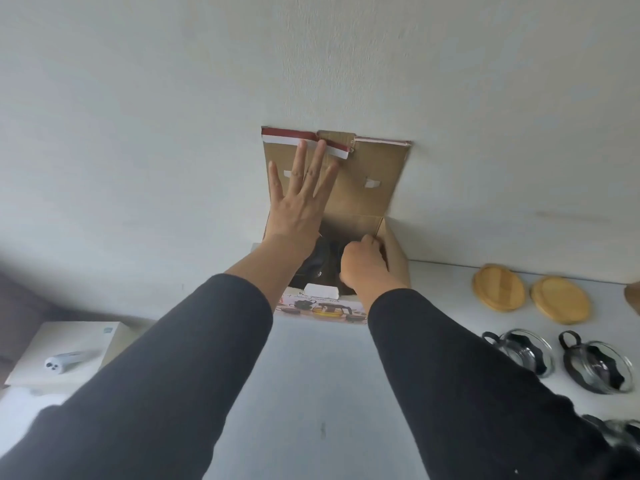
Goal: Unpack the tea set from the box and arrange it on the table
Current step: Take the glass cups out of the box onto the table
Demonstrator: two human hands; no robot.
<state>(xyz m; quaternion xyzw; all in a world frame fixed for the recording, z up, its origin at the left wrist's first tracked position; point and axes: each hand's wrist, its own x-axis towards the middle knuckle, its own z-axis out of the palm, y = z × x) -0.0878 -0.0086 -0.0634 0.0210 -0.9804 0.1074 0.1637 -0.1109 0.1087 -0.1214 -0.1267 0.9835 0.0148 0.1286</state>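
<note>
Glass teapot point(320, 263) inside the box point(363, 202) at frame centre looks fragile; left hand point(299, 206) presses the flap flat, right hand point(362, 263) curls inside, grasp unclear.

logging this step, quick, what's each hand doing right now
Left hand: open, fingers straight, pressing the box lid back.
Right hand: curled inside the box; what it grips cannot be told.
</note>
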